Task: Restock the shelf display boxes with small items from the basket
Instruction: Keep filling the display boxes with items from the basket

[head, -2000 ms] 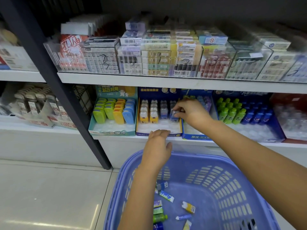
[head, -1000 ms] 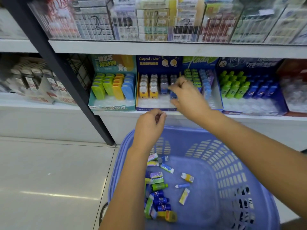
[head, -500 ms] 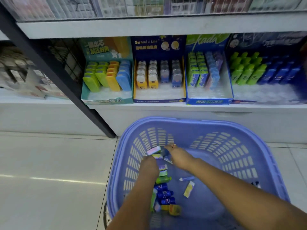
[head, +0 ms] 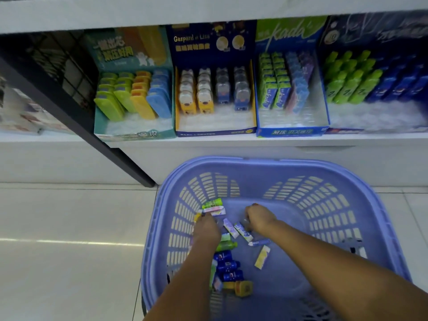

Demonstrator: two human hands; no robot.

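A purple-blue basket (head: pixel 280 169) stands on the floor below the shelf, with several small items loose in it: blue bottles (head: pixel 228 266), a yellow-white pack (head: pixel 262 257) and a yellow bear-shaped piece (head: pixel 243 288). My left hand (head: pixel 206 228) is inside the basket at the left and grips a bunch of small packs (head: pixel 214 210), one of them green. My right hand (head: pixel 259 216) is beside it, its fingers curled down over a small grey item (head: pixel 245 222). On the shelf stand the teal box (head: pixel 134 135), the navy Gaspard box (head: pixel 215 133), the blue kada box (head: pixel 291 132) and a dark blue bottle box (head: pixel 347 130).
A black shelf post (head: pixel 111 144) slants down to the floor left of the basket. The white shelf edge (head: pixel 231 141) runs just above the basket's far rim. Pale floor tiles (head: pixel 69 228) lie to the left. An upper shelf board (head: pixel 208 10) overhangs the display boxes.
My right hand has left the Gaspard box and come down into the basket. My left hand has dropped into the basket too. My view has tilted downward.
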